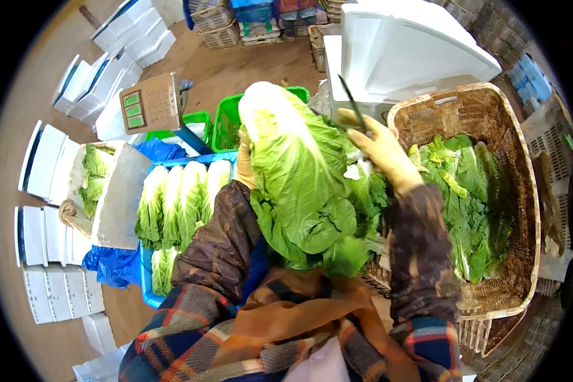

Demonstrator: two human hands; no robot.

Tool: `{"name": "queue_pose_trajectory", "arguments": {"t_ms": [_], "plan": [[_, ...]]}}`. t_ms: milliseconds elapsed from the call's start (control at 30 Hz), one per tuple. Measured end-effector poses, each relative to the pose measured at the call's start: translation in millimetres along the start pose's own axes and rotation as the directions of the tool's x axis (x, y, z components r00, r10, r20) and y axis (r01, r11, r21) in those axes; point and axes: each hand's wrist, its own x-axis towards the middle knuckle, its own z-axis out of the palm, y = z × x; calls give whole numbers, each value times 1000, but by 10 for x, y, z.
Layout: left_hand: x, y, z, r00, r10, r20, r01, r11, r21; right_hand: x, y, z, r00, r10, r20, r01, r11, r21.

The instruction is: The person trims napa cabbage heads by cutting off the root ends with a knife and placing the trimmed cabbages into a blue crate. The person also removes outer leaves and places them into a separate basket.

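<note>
A large head of napa cabbage point(301, 176) is held up in front of my chest, its white base pointing away from me. My left hand point(244, 160), in a pale yellow glove, grips its left side and is mostly hidden behind it. To the right, my gloved right hand point(379, 148) is closed around a knife point(349, 98), the dark blade pointing up and away. The blade is apart from the cabbage. Loose outer leaves point(370, 191) lie below the right hand. Several cabbages point(186, 200) sit in rows in a blue-lined crate point(147, 281) at my left.
A dirty plastic crate point(518, 286) with leafy greens point(472, 200) stands at right. Beyond are a scale display point(150, 102), green baskets point(224, 124) and a large white foam box point(406, 47). Foam boxes point(52, 215) are stacked at left. A person point(296, 14) stands at the back.
</note>
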Motion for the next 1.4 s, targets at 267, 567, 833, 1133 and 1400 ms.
{"name": "queue_pose_trajectory", "arguments": {"t_ms": [267, 567, 833, 1133, 1400], "plan": [[679, -468, 785, 936, -201, -289, 349, 430, 833, -555, 1315, 373, 984, 127, 126, -153, 234, 960], [1231, -91, 461, 893, -245, -377, 314, -260, 913, -1029, 1377, 320, 971, 68, 231, -238, 142, 961], [-623, -500, -577, 452, -867, -207, 791, 282, 543, -121, -83, 578, 274, 27, 961, 63, 997, -46], [-3276, -768, -691, 897, 33, -442, 113, 948, 299, 638, -849, 2019, 953, 90, 289, -134, 982, 136], [-4961, -218, -1702, 727, 223, -649, 355, 687, 634, -88, -375, 3677, 694, -120, 710, 246, 966, -77]]}}
